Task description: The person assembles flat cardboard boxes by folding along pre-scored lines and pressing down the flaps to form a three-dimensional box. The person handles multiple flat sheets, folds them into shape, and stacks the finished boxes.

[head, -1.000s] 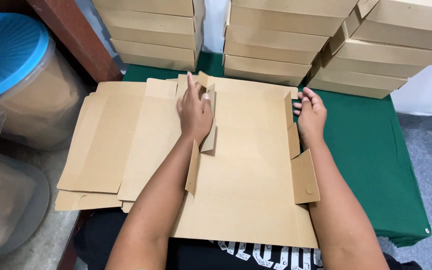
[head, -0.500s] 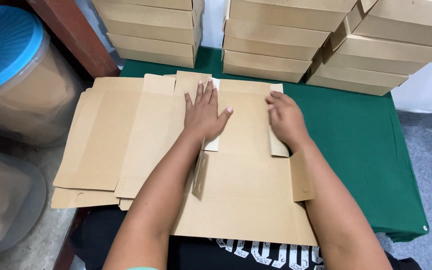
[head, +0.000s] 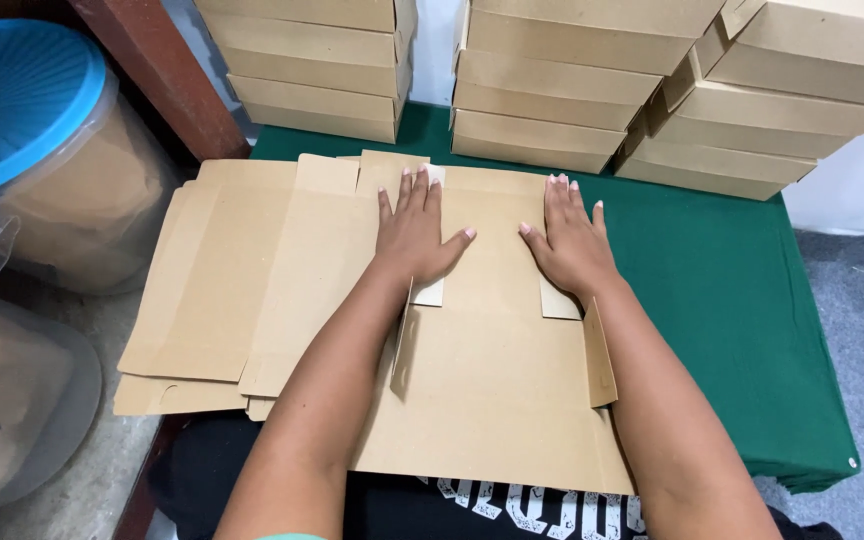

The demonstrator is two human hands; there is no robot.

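Note:
A brown flat cardboard box blank (head: 497, 380) lies on the green-covered table (head: 722, 290) in front of me. My left hand (head: 414, 235) presses flat, fingers spread, on the blank's folded-in left side panel. On the folded-in right side panel my right hand (head: 570, 240) lies flat the same way. Nearer to me, a left flap (head: 402, 345) and a right flap (head: 599, 355) stand partly raised beside my forearms. Neither hand grips anything.
A stack of flat cardboard blanks (head: 222, 290) lies to the left, overhanging the table edge. Stacks of folded brown boxes (head: 552, 90) line the table's far side. A clear tub with a blue lid (head: 22, 110) stands at far left on the floor.
Both hands moved inward from the blank's edges, folding the two side panels over and pressing them flat on the middle.

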